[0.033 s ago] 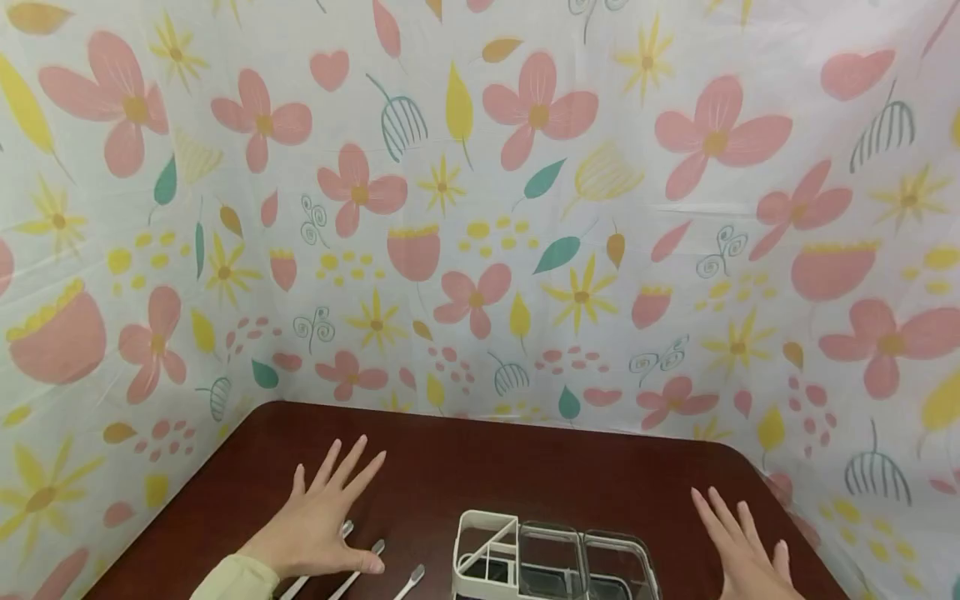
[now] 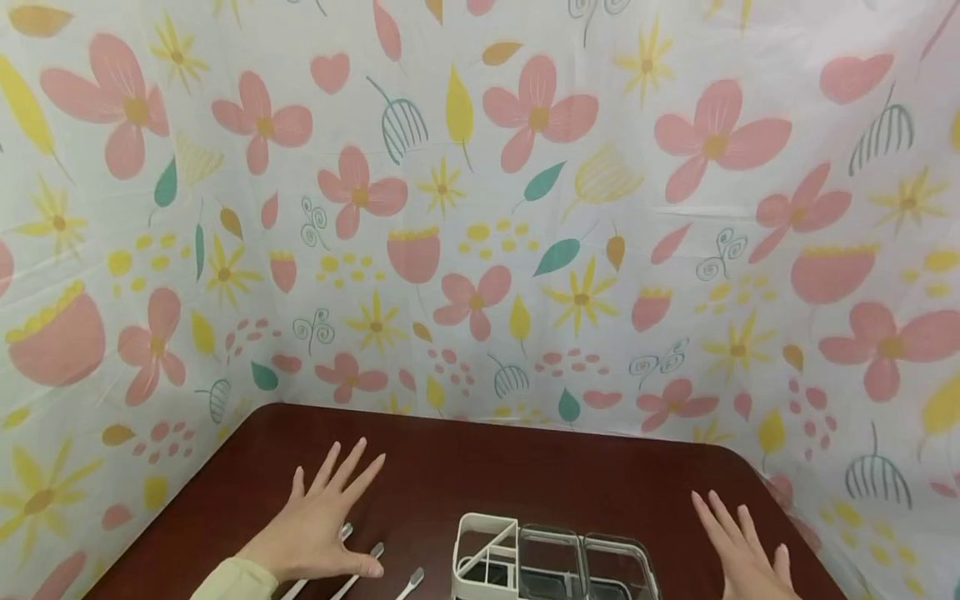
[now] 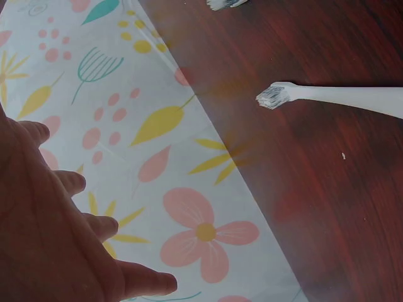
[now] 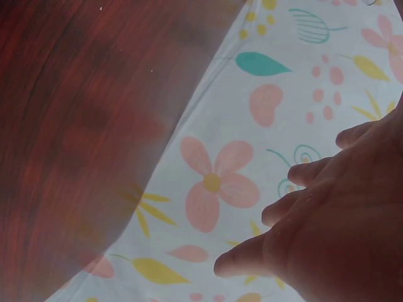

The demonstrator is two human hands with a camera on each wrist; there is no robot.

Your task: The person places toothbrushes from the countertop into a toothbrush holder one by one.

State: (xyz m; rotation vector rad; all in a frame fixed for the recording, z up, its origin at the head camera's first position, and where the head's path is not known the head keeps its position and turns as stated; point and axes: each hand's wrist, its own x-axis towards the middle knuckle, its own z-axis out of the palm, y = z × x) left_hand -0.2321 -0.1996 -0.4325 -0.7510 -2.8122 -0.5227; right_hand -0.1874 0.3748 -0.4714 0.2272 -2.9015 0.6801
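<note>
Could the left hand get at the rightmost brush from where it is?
Likely yes: the left hand is spread and empty, and in the head view nothing shows between its thumb and the rightmost brush, though that brush runs out of frame.

To the left of the white-and-clear organizer (image 2: 487, 518), a person's left hand (image 2: 311, 529) is bare, with slim, tapering fingers. Its wrist is covered by a pale, creamy yellow sleeve (image 2: 236, 581), plain in colour, with soft creases and a rounded cuff edge. To the right of the organizer is the person's right hand (image 2: 752, 557), also bare and slim-fingered. Both wrist views show the hands in shadow, so the finer details of the nails are hard to tell.
</note>
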